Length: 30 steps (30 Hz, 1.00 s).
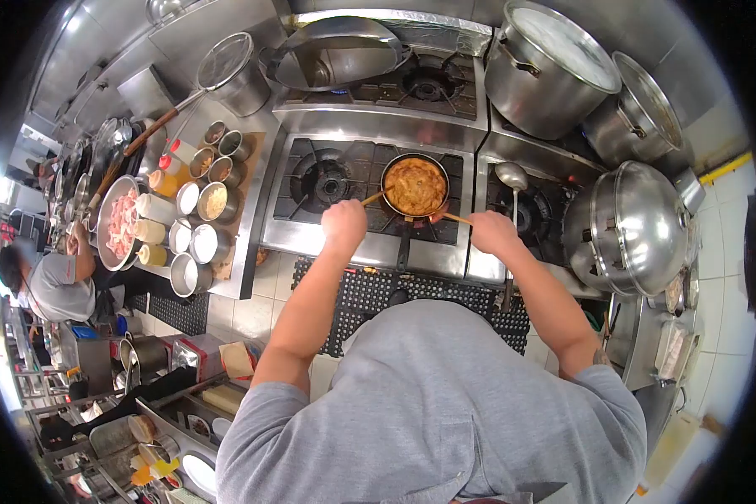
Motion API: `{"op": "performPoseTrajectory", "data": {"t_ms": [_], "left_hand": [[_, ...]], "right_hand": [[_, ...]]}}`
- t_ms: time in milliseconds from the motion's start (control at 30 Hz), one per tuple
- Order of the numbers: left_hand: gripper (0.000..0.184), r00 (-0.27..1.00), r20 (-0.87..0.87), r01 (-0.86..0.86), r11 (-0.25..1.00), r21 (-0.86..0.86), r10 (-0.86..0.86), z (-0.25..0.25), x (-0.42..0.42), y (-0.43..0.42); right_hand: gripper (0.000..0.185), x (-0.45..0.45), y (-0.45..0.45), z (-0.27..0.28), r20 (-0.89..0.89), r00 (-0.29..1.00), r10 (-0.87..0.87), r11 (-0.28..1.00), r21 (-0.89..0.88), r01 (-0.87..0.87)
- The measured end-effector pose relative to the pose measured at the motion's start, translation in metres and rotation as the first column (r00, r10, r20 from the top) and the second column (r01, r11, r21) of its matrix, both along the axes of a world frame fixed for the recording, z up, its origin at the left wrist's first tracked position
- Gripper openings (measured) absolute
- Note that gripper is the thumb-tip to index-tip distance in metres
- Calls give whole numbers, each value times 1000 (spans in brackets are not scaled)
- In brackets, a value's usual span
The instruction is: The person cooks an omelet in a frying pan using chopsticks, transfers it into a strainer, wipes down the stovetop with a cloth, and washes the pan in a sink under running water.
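left hand (344, 225) and right hand (494, 231), each closed round a wooden stick (457, 219), beside browned food (416, 186) in a pan (405, 240) on the stove (302, 235); low, matched support should limit tearing.

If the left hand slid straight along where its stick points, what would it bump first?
Probably the left rim of the pan: the stick in the left hand points there. Height is unclear, so it might pass over.
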<state>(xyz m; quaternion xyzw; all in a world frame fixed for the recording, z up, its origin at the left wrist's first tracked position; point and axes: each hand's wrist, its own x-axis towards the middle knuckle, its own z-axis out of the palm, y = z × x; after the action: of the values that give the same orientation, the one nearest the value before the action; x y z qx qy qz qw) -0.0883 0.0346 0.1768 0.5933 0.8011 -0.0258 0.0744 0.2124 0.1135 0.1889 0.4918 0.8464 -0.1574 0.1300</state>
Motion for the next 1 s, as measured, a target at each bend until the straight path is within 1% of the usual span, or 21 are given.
{"op": "performPoseTrajectory", "data": {"t_ms": [100, 133, 200, 267, 333, 367, 400, 433, 467, 500, 533, 600, 633, 700, 767, 800, 867, 900, 933, 967, 1000], "left_hand": [[22, 998, 67, 1, 998, 60, -5, -19, 13, -4], [22, 995, 94, 23, 1000, 13, -25, -20, 17, -4], [23, 986, 151, 82, 994, -77, -70, -23, 26, -3], [23, 983, 172, 80, 995, -62, -68, -30, 31, -1], [23, 975, 198, 105, 994, -26, -98, -52, 33, 2], [22, 975, 194, 110, 994, 2, -109, -61, 25, 2], [20, 978, 158, 140, 990, -33, -133, -52, 22, 1], [19, 979, 178, 103, 995, -9, -99, -54, 18, -2], [19, 978, 203, 61, 993, -99, -40, -63, 11, 3], [18, 981, 190, 54, 989, -135, -28, -38, 5, -2], [18, 985, 173, 7, 997, -78, 6, -28, 4, -9], [14, 992, 111, 67, 995, -67, -60, -43, -10, -8], [11, 990, 110, 99, 986, -134, -84, -16, -17, -11], [10, 995, 94, 27, 998, -51, -22, -39, -14, 1], [12, 986, 154, -62, 998, 22, 58, -15, -10, -12], [14, 978, 188, -107, 993, 55, 95, -5, -5, -19], [21, 924, 358, -200, 967, 159, 133, -8, 8, -29], [25, 887, 441, -248, 947, 204, 137, -11, 20, -33], [27, 816, 565, -280, 937, 207, 119, -12, 36, -35], [31, 729, 679, -310, 928, 206, 92, -17, 54, -36], [29, 676, 734, -361, 899, 246, 71, -32, 76, -32]], "right_hand": [[29, 9, 8, -20, -104, 991, -81, 990, 104, 91], [27, 4, 10, -11, -58, 991, -118, 988, 96, 123], [26, 0, 20, -27, -109, 986, -123, 978, 155, 139], [24, 1, 31, -50, -187, 977, -102, 953, 264, 150], [23, 6, 49, -78, -139, 986, -90, 962, 243, 122], [19, 2, 55, -83, -4, 993, -121, 974, 191, 119], [19, -1, 52, -80, -51, 983, -175, 967, 177, 181], [19, 8, 60, -110, -55, 996, -71, 970, 231, 81], [20, -2, 47, -84, -49, 997, -56, 980, 188, 64], [23, -12, 34, -64, -83, 990, -117, 975, 178, 130], [25, -1, 36, -83, -108, 994, -4, 972, 235, 29], [23, -10, 18, -64, -39, 998, -45, 989, 139, 50], [21, -11, 16, -63, -22, 999, -44, 991, 129, 46], [21, -1, 14, -43, 23, 998, -64, 990, 128, 60], [22, -3, -6, -8, 12, 997, -78, 989, 123, 76], [20, 9, 3, -34, -96, 992, -80, 982, 164, 95], [19, 43, 27, -109, -307, 948, -79, 962, 225, 153], [17, 38, 24, -107, -490, 795, -358, 934, -193, 301], [15, 29, 15, -104, -510, 565, -649, 740, -595, 313], [13, 16, 1, -92, -361, 311, -879, 428, -885, 183], [15, -3, -15, -84, -369, 232, -900, 408, -900, 154]]}}
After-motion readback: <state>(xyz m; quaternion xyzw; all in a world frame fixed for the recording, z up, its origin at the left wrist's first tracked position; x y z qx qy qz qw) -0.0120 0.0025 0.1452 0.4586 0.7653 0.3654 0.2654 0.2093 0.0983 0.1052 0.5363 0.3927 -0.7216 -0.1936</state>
